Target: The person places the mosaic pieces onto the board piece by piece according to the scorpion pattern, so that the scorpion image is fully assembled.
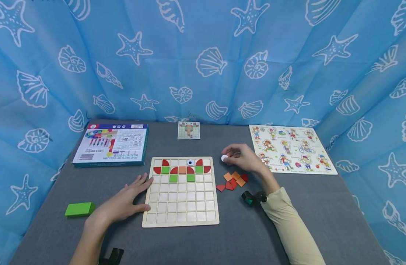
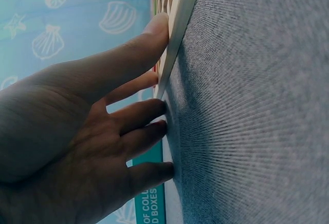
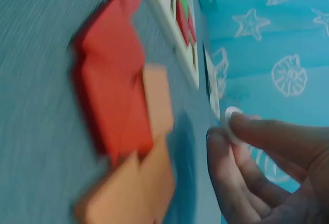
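Note:
A wooden grid board (image 1: 181, 218) lies on the grey table, its upper rows partly filled with red quarter-round, green and orange tiles and one eye disc (image 1: 190, 162). My left hand (image 1: 125, 200) rests at the board's left edge, thumb and fingertips touching it, fingers spread. In the left wrist view the thumb (image 2: 154, 34) lies against the board's side. To the right of the board, my right hand (image 1: 243, 157) pinches a small white disc (image 1: 224, 158) between thumb and fingers, above the table. Below that hand lie loose red (image 1: 228, 185) and orange tiles (image 1: 235, 175).
A pattern card (image 1: 188, 130) lies behind the board. At the back left is a boxed bead set (image 1: 110, 145); a green block (image 1: 79, 209) lies at the left. A picture puzzle board (image 1: 290, 149) occupies the back right, before a blue shell-print curtain (image 1: 203, 92).

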### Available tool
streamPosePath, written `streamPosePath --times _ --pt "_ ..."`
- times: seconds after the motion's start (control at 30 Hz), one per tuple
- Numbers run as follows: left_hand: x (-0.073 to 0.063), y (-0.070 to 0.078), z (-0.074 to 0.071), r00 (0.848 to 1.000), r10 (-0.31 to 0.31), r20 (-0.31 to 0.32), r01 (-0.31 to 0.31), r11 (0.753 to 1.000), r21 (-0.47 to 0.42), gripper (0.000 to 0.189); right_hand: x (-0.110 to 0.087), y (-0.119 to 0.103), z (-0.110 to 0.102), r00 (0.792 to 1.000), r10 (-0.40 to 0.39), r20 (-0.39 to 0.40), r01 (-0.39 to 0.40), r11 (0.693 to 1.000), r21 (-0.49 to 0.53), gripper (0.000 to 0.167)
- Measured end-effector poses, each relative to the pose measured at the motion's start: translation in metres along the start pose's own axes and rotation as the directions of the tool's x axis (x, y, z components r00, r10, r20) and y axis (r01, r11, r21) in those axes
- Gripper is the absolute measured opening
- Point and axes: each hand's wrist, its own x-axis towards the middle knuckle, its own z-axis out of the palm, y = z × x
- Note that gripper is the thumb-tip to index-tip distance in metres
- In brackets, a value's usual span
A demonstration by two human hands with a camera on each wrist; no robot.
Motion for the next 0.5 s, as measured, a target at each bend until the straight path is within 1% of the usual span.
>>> streamPosePath --times 0.1,0.17,0.23,0.4,0.5 --pt "0.0 0.0 -0.001 1.0 0.004 -0.003 -0.004 1.0 0.003 0.097 0.007 -0.01 0.009 0.998 -0.022 0.061 0.018 0.998 0.063 0.021" --pt "-0.001 0.0 -0.001 1.0 0.008 -0.005 -0.008 1.0 0.004 0.097 0.013 -0.017 0.016 0.996 -0.025 0.09 0.017 0.996 0.085 0.021" --pt "-0.001 0.0 -0.002 1.0 0.012 -0.006 -0.012 1.0 0.004 0.096 0.019 -0.024 0.023 0.994 -0.033 0.106 0.024 0.996 0.081 0.019" --pt "-0.002 0.0 -0.002 1.0 0.021 -0.005 -0.021 1.0 -0.003 0.095 0.036 -0.044 0.04 0.983 -0.1 0.152 0.095 0.995 0.037 0.018" --pt "-0.003 0.0 -0.001 1.0 0.024 -0.007 -0.024 1.0 -0.005 0.094 0.048 -0.054 0.051 0.976 -0.119 0.184 0.115 0.993 0.031 0.018"
